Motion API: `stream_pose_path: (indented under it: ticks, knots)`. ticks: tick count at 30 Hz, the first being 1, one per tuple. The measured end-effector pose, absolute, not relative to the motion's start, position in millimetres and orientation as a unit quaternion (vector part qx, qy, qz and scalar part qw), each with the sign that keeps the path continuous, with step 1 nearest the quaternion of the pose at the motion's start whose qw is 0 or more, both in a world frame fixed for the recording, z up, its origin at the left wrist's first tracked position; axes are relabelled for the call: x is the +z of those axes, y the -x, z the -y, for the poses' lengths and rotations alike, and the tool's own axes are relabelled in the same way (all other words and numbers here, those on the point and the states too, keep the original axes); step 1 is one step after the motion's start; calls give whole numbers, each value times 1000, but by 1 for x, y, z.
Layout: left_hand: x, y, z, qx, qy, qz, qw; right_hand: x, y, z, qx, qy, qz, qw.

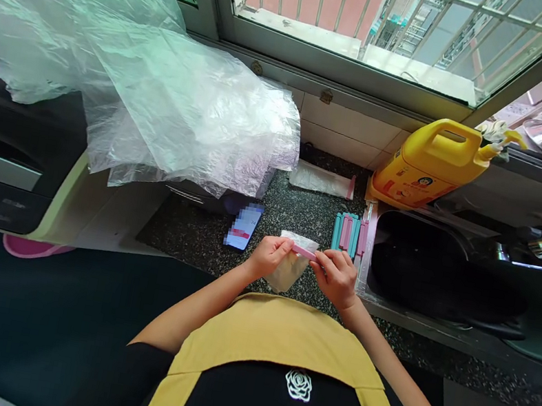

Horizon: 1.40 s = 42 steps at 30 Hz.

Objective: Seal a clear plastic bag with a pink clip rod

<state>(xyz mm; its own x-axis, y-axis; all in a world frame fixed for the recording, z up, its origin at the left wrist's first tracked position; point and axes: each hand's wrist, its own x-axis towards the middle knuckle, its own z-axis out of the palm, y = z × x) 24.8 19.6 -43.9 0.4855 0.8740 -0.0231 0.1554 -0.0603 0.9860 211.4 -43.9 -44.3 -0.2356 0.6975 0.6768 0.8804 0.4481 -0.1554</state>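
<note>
My left hand [268, 256] grips the top of a small clear plastic bag [287, 272] that hangs over the dark speckled counter [201, 240]. My right hand [336, 276] pinches a pink sealing clip [305, 252] that lies across the bag's mouth. Both hands meet at the bag's top edge, close to my chest. Several more pink and teal clips [348, 233] lie side by side on the counter just beyond my right hand.
A phone [244, 226] lies left of the bag. Large crumpled plastic sheeting [130, 77] covers an appliance at the left. A yellow jug [435, 163] stands by the black sink [446, 279]. Another flat bag [321, 180] lies by the wall.
</note>
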Motion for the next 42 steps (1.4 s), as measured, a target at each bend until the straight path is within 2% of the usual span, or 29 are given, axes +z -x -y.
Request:
stream_pose_path:
  ticks: [24, 42]
  knots:
    - [-42, -24, -20, 324, -632, -389, 586, -47, -210, 46, -109, 497, 767, 391]
    - [-41, -23, -19, 323, -539, -388, 675, -46, -210, 46, -99, 493, 772, 389]
